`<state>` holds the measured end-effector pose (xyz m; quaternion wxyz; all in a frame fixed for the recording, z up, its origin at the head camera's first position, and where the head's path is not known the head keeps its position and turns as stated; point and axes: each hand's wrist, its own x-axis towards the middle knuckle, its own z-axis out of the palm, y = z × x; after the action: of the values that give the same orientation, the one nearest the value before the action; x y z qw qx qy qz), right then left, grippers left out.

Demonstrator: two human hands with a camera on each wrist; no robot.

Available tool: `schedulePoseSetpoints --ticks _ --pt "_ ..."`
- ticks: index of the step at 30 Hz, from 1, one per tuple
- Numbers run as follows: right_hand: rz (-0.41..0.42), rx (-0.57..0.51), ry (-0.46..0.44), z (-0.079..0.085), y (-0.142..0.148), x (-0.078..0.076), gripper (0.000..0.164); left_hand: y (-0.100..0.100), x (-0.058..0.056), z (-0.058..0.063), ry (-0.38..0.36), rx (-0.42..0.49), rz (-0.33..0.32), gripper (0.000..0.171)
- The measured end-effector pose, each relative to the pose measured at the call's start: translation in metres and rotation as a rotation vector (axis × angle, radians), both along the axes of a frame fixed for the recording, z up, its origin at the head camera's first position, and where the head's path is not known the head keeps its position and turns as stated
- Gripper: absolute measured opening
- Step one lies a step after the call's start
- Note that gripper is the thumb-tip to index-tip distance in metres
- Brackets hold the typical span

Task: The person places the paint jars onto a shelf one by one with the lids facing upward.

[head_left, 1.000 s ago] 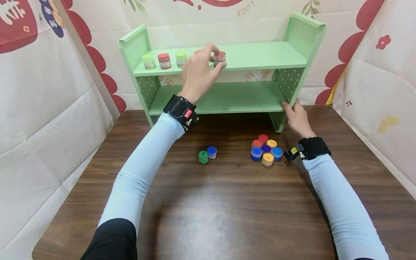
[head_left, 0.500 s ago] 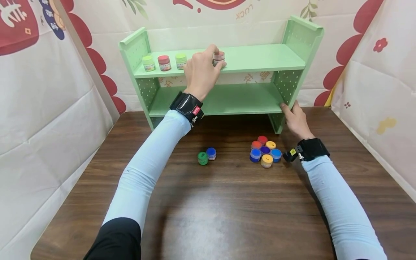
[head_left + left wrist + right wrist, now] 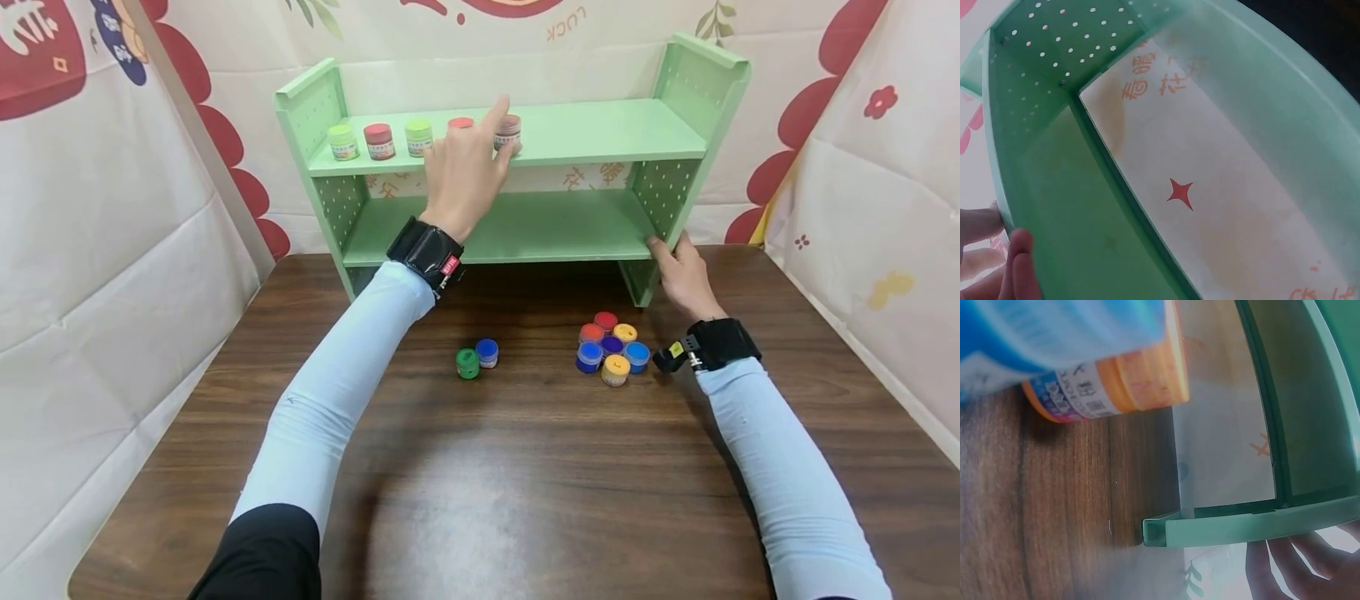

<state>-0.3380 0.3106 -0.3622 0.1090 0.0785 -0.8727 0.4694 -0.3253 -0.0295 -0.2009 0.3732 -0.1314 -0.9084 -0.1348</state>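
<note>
A small jar with a red lid stands on the upper board of the green shelf. Behind it, my left hand has its index finger raised, and the thumb is close to the jar's lower front. Whether the thumb touches it I cannot tell. In the left wrist view the left fingers show at the upper board's edge. My right hand grips the shelf's right side panel low down; in the right wrist view its fingers lie along the panel's outer side.
Left on the upper board stand a lime-lidded jar, a red-lidded jar, another lime-lidded jar and a partly hidden red-lidded jar. On the table are a green jar, a blue-lidded jar and several clustered jars.
My left index finger has lifted off the red-lidded jar and straightened upward, and the hand has let go of it. The jar stays in place. My right hand keeps its grip on the shelf.
</note>
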Motion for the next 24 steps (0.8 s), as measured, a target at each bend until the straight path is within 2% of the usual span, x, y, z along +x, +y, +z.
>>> schedulePoseSetpoints --ticks 4,8,13,20,22,24 --pt "0.01 0.0 0.02 0.001 0.0 0.0 0.07 -0.004 0.004 -0.007 0.051 0.003 -0.025 0.052" --pt "0.011 -0.005 0.022 0.001 -0.001 0.001 0.07 -0.005 0.008 -0.015 0.06 0.035 -0.047 0.052" --pt "0.006 -0.009 0.002 -0.001 -0.001 0.002 0.07 -0.008 0.016 -0.03 0.087 0.065 -0.127 0.045" --pt "0.002 -0.014 0.003 0.0 -0.001 0.001 0.07 -0.013 0.035 -0.068 0.191 -0.021 -0.282 0.041" --pt "0.004 -0.017 0.004 0.0 0.0 0.001 0.07 -0.015 0.039 -0.081 0.189 -0.038 -0.309 0.039" --pt "0.004 -0.019 0.002 -0.001 0.0 0.001 0.07 -0.018 0.041 -0.095 0.156 -0.034 -0.325 0.036"
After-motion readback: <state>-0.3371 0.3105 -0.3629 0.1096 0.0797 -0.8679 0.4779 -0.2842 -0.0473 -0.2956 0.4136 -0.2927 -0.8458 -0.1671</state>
